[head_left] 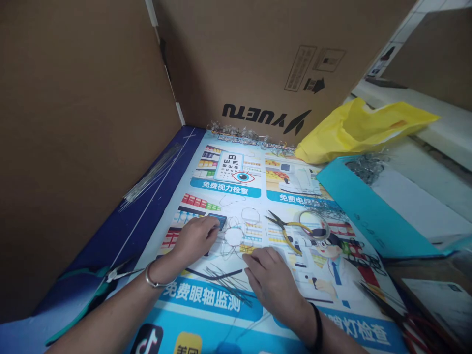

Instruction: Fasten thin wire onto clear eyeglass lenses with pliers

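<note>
A flower-shaped loop of thin wire [234, 237] lies on the printed poster between my hands. My left hand [197, 238] is closed at its left edge, with the fingertips partly hidden. My right hand [273, 280] is curled at its lower right edge, the thumb and fingertips pinching thin wire there. Just below the loop, several loose straight wires [228, 282] are scattered. Right of it rest yellow-handled pliers [285, 228], their jaws apart, with a wire coil [313, 225] beside them.
Cardboard walls [265, 59] stand at the back and left. Green-handled pliers [110, 278] and a bundle of straight wires [151, 179] lie left. On the right are a blue box [368, 211], a yellow bag [354, 130], black wire loops [359, 253] and red-handled scissors [409, 319].
</note>
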{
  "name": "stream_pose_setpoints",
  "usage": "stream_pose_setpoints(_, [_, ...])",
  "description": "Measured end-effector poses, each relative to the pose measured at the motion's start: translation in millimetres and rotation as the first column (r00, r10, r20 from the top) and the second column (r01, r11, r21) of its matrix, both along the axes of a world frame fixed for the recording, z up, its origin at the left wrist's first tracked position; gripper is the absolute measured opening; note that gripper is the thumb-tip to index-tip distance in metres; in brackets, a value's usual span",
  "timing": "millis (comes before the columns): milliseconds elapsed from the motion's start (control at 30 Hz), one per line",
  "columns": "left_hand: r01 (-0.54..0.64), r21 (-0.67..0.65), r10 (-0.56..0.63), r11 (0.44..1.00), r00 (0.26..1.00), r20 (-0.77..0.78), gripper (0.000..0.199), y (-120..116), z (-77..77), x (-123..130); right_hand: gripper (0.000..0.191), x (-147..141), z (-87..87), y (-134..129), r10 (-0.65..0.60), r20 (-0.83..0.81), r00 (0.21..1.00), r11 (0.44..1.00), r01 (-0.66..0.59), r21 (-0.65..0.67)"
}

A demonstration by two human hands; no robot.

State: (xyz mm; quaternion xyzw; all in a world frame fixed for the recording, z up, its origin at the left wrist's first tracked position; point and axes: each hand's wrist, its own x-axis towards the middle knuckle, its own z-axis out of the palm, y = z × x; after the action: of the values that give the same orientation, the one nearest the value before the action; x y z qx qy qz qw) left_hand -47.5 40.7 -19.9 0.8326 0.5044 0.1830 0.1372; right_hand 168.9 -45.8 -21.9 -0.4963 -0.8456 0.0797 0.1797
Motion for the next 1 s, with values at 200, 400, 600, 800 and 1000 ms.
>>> stream_pose_setpoints(200, [0.014,0.009,-0.014,1.0,0.998,0.057,0.01,-2,1.0,-2,0.024,0,-3.2,-5,-0.029,0.092,0.995,0.993,0.018,0.116])
stream_pose_setpoints(400, [0.019,0.005,-0.02,1.0,0.995,0.1,0.011,-3,-0.6,-4,0.033,1,-11.8,-4,0.001,0.124,0.992,0.974,-0.029,0.225])
stream_pose_setpoints(600, [0.029,0.007,-0.029,1.0,0.991,0.134,0.012,-3,-2.7,-5,0.04,1,-14.1,-3,0.073,0.156,0.985,0.962,-0.11,0.248])
stream_pose_setpoints(800, [0.026,0.003,-0.026,1.0,0.987,0.16,0.013,-3,-3.1,-5,0.04,2,-16.9,-3,0.096,0.149,0.984,0.954,-0.134,0.269])
stream_pose_setpoints(1000, [0.015,0.012,-0.018,1.0,0.973,0.23,0.013,-6,-2.4,-5,0.04,0,-15.6,-3,0.101,0.17,0.98,0.955,-0.144,0.261])
